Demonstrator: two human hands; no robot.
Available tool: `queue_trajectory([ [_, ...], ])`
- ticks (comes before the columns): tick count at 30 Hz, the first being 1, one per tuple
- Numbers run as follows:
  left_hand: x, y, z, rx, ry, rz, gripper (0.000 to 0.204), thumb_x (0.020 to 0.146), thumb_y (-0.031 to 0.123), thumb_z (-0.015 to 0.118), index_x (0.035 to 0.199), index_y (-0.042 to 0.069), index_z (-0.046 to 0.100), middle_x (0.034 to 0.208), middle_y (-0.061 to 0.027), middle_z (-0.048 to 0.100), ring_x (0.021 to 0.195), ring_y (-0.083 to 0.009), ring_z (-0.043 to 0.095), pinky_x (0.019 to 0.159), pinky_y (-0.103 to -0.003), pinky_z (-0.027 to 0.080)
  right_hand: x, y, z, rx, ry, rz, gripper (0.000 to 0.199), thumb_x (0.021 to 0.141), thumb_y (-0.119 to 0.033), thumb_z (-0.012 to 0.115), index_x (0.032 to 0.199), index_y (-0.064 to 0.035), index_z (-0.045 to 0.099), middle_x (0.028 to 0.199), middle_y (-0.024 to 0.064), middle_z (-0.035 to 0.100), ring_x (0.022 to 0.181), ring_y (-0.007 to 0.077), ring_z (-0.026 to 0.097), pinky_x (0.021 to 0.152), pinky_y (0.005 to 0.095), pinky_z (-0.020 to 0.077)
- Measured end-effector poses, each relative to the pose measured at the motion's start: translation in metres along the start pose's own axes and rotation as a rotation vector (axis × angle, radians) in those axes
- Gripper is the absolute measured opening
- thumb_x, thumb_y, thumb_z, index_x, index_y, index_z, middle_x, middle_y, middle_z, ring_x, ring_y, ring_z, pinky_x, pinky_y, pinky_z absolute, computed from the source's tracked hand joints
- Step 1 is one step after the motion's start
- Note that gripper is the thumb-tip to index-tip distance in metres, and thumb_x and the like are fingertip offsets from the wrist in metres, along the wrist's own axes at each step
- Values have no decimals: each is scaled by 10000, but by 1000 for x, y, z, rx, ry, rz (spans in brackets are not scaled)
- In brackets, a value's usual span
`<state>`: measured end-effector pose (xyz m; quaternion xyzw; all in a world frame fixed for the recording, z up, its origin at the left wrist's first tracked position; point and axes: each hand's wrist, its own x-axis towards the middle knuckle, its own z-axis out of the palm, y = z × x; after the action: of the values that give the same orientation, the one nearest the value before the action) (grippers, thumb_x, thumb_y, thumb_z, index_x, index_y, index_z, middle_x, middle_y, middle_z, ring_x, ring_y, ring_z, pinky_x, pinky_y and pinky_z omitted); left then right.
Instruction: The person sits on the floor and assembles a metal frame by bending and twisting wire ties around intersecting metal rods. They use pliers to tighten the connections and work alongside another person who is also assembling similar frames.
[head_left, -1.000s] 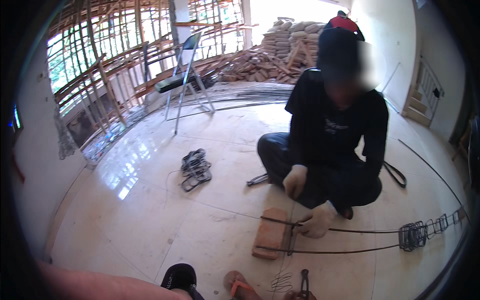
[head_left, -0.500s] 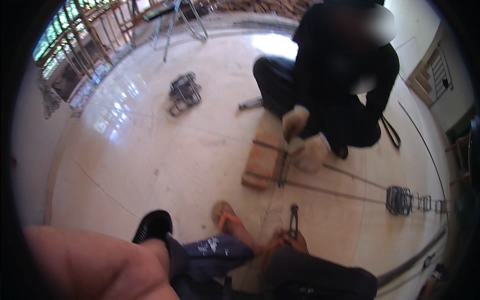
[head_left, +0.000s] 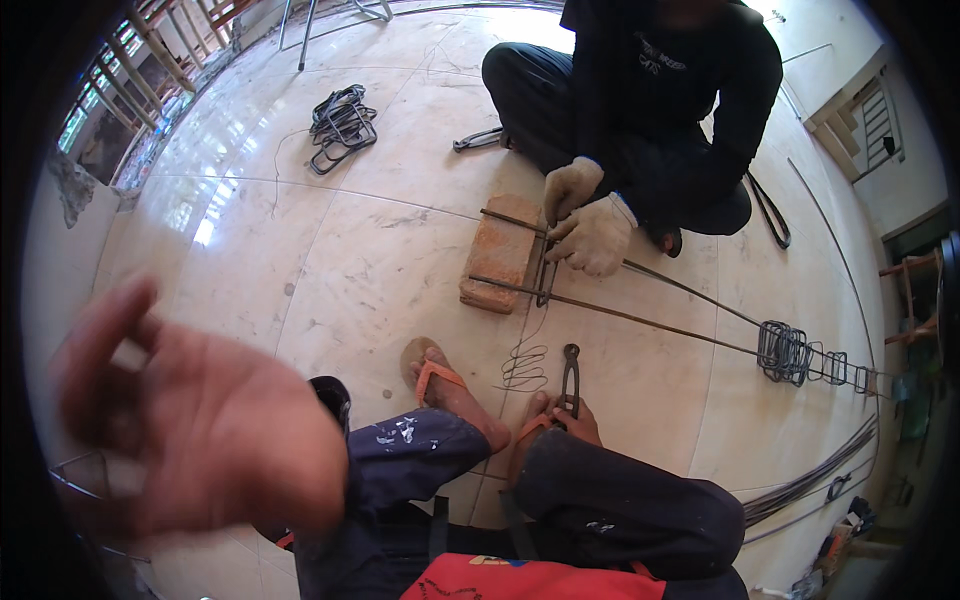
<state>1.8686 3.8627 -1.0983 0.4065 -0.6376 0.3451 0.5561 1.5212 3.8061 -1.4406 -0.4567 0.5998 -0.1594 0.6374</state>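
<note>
At the left, very near and blurred, is my left hand (head_left: 220, 420), its bare palm showing and its fingers apart, with nothing visible in it. My right hand is out of view. In front of my feet, a pair of pincers (head_left: 570, 378) rests against my right sandalled foot (head_left: 575, 420). Beside it lies a wavy thin wire (head_left: 522, 367). Farther off, two long steel rods (head_left: 640, 319) rest on a brick block (head_left: 497, 250). A co-worker's gloved hands (head_left: 592, 238) work at a bent steel stirrup (head_left: 545, 283) on the rods.
The co-worker (head_left: 660, 110) sits across from me. A pile of stirrups (head_left: 343, 128) lies at far left, another tool (head_left: 478, 139) near the co-worker's knee. More stirrups (head_left: 785, 352) hang on the rods at right, above a bundle of rods (head_left: 815, 470). A dark shoe (head_left: 332, 395) is partly hidden.
My view has tilted down and sharpened. The near skin at lower left now shows as my raised hand, moved up. The co-worker's gloved hands have come closer together at the rods.
</note>
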Motion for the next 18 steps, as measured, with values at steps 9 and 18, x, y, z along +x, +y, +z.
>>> queue_trajectory([
  [9, -303, -80, 96, 252, -285, -1260, 154, 845, 188, 635, 912, 50, 648, 718, -61, 628, 591, -148, 560, 582, -284, 457, 9, 12, 2, 45, -23, -30, 321, 859, -146, 608, 1124, 1, 503, 955, 101, 612, 885, 172, 611, 775, 294, 484],
  [18, -364, -25, 112, 149, -871, -1360, 160, 829, 162, 573, 937, 48, 606, 890, -131, 667, 827, -299, 648, 744, -398, 499, 1, 5, -4, 62, 20, 30, 321, 866, -139, 595, 1134, 7, 497, 935, 94, 603, 849, 161, 603, 764, 285, 482],
])
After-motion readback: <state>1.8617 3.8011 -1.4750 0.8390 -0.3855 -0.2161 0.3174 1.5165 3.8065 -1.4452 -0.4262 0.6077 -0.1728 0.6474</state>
